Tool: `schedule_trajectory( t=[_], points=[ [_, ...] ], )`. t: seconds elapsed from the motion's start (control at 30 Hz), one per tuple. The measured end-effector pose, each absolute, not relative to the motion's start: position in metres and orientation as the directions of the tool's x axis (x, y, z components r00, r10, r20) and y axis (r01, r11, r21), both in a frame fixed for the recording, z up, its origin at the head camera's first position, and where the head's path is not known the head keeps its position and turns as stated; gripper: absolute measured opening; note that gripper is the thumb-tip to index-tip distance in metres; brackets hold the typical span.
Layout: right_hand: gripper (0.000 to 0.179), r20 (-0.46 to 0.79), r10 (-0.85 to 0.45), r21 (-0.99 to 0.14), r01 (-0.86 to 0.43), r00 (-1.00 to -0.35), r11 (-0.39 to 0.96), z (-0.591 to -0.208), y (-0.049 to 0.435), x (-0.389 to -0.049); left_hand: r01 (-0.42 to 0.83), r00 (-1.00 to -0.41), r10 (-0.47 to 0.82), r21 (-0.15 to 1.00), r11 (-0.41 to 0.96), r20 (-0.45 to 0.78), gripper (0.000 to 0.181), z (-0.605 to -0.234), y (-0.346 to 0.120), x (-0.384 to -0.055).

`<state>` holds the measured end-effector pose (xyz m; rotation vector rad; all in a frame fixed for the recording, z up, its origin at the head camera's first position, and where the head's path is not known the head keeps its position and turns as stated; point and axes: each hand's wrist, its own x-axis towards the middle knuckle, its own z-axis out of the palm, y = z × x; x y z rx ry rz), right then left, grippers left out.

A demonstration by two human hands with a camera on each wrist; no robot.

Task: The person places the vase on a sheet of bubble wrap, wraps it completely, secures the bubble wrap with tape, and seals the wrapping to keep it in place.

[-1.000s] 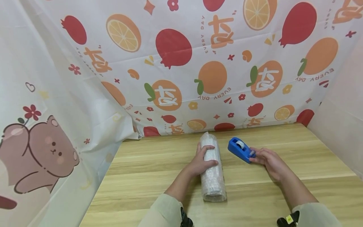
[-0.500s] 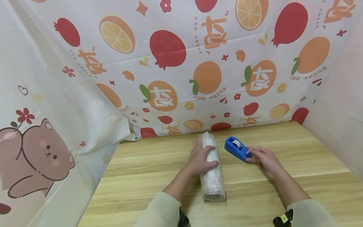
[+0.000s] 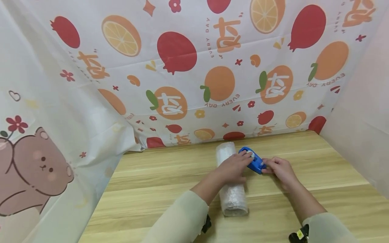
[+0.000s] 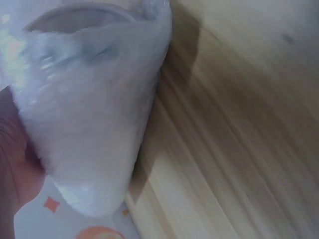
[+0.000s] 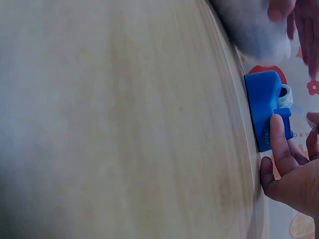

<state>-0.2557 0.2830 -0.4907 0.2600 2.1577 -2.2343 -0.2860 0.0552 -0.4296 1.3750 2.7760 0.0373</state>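
Observation:
A roll of bubble wrap lies lengthwise on the table, and the left wrist view shows its hollow end. Across it reaches my left hand, fingers extended over the tape roll of the blue tape dispenser. My right hand grips the dispenser's near, cutter end between thumb and fingers. In the right wrist view, one finger lies along the side of the blue body, and the white tape roll shows behind it. Part of the dispenser is hidden under my left fingers in the head view.
The wood-grain table ends against a fruit-print curtain at the back. A bear-print curtain hangs at the left, and a plain pale sheet at the right.
My left hand has let go of the bubble wrap roll and moved right over the tape dispenser. My right hand keeps its grip on the dispenser's cutter end.

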Motion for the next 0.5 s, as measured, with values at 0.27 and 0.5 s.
schedule_trajectory(
  t=[0.27, 0.5],
  points=[
    [0.034, -0.111, 0.101, -0.993, 0.113, -0.989, 0.014, -0.491, 0.283, -0.256, 0.761, -0.648, 0.73, -0.139, 0.634, -0.217, 0.081, -0.435, 0.086, -0.286],
    [0.036, -0.062, 0.053, -0.99, 0.068, -0.997, 0.123, -0.492, 0.284, -0.256, 0.72, -0.692, 0.644, -0.247, 0.649, -0.327, 0.082, -0.434, 0.104, -0.283]
  ],
)
